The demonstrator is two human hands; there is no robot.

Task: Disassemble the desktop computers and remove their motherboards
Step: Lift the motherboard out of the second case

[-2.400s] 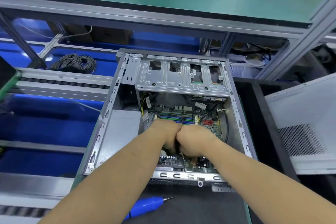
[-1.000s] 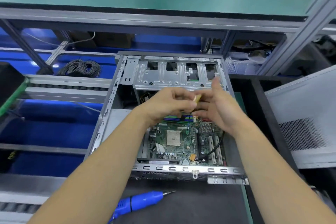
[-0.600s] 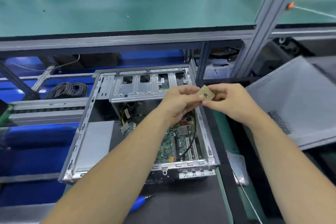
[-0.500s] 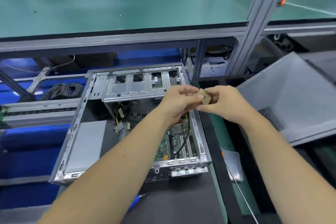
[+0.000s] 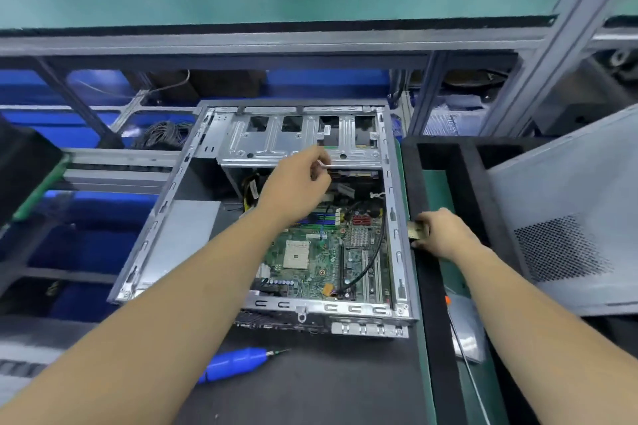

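Head view: the chip (image 5: 416,230) is pinched in the right hand (image 5: 445,235), just outside the case (image 5: 165,203) wall, over the black tray (image 5: 431,286) edge. The left hand (image 5: 297,186) hovers over the motherboard (image 5: 324,259), fingers curled loosely; whether it holds anything I cannot tell. The board lies flat in the case, below and nearer the left hand, its empty socket (image 5: 296,254) toward the wrist. A blue screwdriver (image 5: 238,364) rests on the black mat (image 5: 310,390), in front.

Left hand (image 5: 297,183) fingers (image 5: 319,166) blurred — grip unclear.
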